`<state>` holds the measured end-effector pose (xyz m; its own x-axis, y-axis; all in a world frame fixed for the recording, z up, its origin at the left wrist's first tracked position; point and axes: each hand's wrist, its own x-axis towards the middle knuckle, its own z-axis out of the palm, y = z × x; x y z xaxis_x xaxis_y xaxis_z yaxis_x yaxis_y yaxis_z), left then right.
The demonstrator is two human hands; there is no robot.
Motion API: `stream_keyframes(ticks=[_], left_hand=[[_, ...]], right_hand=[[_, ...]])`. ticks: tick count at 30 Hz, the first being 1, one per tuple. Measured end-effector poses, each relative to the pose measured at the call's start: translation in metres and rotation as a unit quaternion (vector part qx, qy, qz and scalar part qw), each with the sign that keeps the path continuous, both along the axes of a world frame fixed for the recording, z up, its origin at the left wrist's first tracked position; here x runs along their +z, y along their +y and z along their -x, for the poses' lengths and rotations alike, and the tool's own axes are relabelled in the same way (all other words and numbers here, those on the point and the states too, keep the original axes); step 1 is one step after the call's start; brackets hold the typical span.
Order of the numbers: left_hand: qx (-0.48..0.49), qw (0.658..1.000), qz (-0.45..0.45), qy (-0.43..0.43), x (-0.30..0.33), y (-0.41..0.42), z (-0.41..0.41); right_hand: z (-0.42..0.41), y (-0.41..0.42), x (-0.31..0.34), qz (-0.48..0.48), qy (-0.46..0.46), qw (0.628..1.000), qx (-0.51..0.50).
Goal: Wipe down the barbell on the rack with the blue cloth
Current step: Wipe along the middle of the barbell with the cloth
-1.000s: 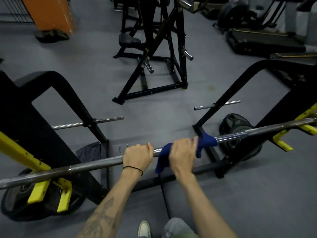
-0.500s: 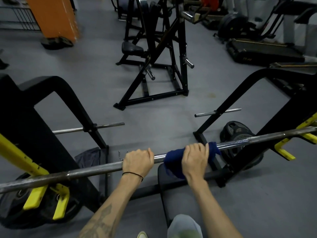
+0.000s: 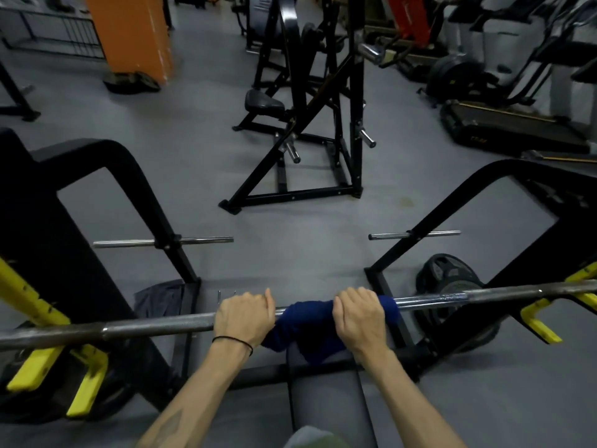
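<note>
A steel barbell (image 3: pixel 155 328) lies across the black rack (image 3: pixel 106 176) on yellow hooks (image 3: pixel 539 321), running from lower left to right. My left hand (image 3: pixel 244 318) grips the bare bar near its middle, a black band on the wrist. Just to its right, the blue cloth (image 3: pixel 303 324) is wrapped over the bar and hangs below it. My right hand (image 3: pixel 360 318) grips the cloth around the bar. The bar under the cloth is hidden.
A bench pad (image 3: pixel 326 392) sits below my arms. Weight plates lie on the floor at the right (image 3: pixel 449 279) and lower left (image 3: pixel 106 396). Another black machine (image 3: pixel 307 124) stands ahead, a treadmill (image 3: pixel 517 124) at the far right, an orange pillar (image 3: pixel 135 37) at the back left.
My right hand has slid the blue cloth a little to the right along the bar. The left hand keeps its grip. The camera has tilted up slightly.
</note>
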<state>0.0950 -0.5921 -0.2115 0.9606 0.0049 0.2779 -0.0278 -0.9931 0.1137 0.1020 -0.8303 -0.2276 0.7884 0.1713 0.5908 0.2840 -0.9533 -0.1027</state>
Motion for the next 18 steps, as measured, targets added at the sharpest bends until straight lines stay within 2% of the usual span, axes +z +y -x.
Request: stream_keyframes(ticks=[2, 4, 7, 9, 11, 13, 15, 18], left_hand=[[0.017, 1.0, 0.0, 0.009, 0.0, -0.003, 0.0], [0.024, 1.0, 0.003, 0.006, 0.001, -0.005, 0.001], [0.03, 0.999, 0.007, -0.015, 0.004, -0.008, 0.0], [0.022, 1.0, 0.006, -0.018, 0.001, -0.005, 0.0], [-0.002, 1.0, -0.011, -0.011, -0.006, 0.0, 0.003], [-0.021, 0.999, -0.038, -0.019, -0.008, 0.002, 0.005], [-0.015, 0.999, -0.024, -0.021, -0.005, 0.0, 0.005], [0.015, 1.0, 0.0, -0.02, -0.002, -0.007, 0.006]], right_hand=[[0.004, 0.021, 0.001, -0.035, 0.004, 0.997, -0.066], [0.011, 0.061, -0.004, -0.05, 0.005, 0.995, -0.081], [0.025, 0.109, -0.005, -0.079, 0.042, 0.996, 0.03], [0.023, 0.097, -0.004, -0.046, 0.05, 0.995, 0.078], [0.018, 0.058, -0.004, -0.012, 0.042, 0.996, 0.074], [0.011, 0.012, -0.003, -0.004, 0.028, 0.999, 0.034], [0.004, -0.026, -0.002, -0.009, 0.033, 0.999, -0.01], [0.006, -0.02, -0.002, -0.06, 0.046, 0.994, -0.081]])
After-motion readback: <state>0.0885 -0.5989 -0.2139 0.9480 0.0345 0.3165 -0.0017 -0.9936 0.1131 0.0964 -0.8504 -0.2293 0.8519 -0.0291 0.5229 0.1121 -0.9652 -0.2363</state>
